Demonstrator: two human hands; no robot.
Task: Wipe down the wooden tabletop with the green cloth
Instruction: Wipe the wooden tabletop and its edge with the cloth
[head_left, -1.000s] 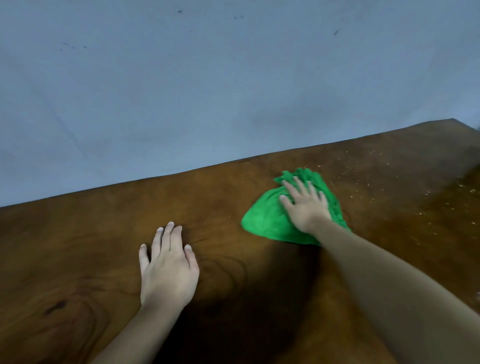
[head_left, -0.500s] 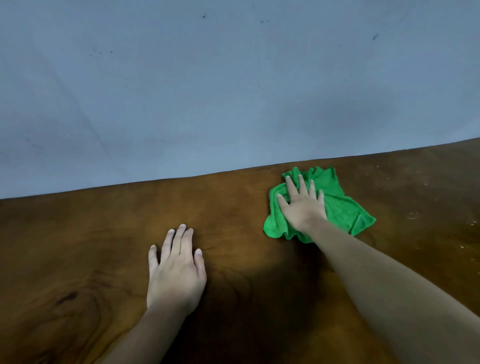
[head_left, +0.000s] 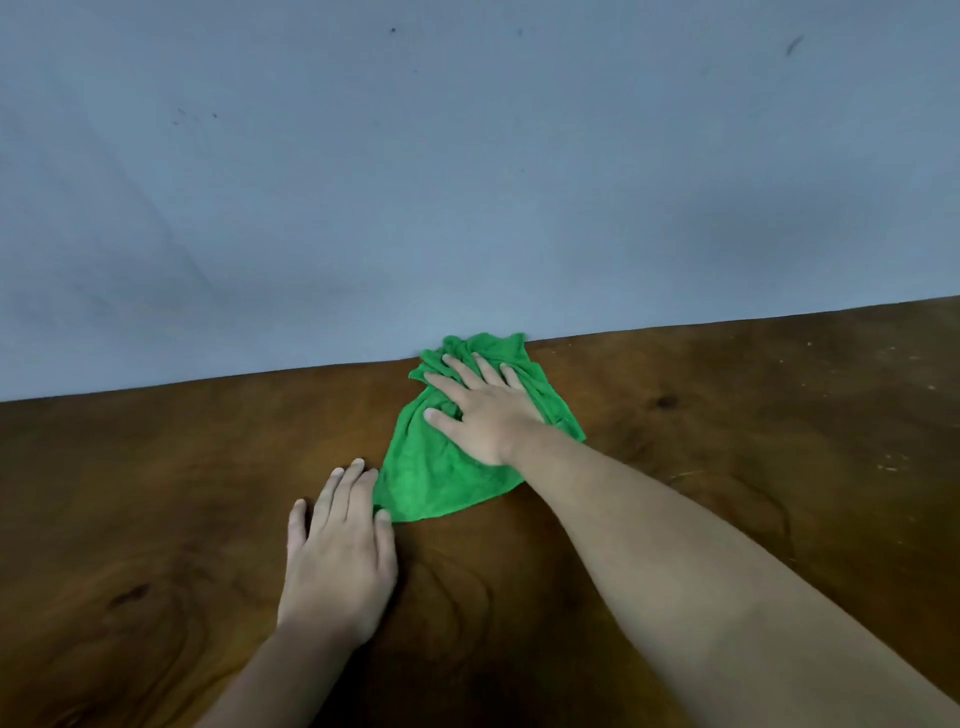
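Observation:
A crumpled green cloth (head_left: 439, 473) lies on the dark wooden tabletop (head_left: 727, 441), its far end bunched against the wall. My right hand (head_left: 483, 410) presses flat on the cloth's upper part with fingers spread toward the wall. My left hand (head_left: 340, 551) rests palm down on the bare wood just left of the cloth, fingers together, its fingertips touching the cloth's near left edge. It holds nothing.
A pale blue-grey wall (head_left: 467, 182) rises straight from the table's far edge. Pale specks and scratches (head_left: 891, 465) dot the wood at the right. Dark knots and grain rings mark the wood at the lower left.
My right hand has slid the cloth leftward and up to the wall, so it now reaches my left hand. The left hand stayed planted; the view has turned to the right.

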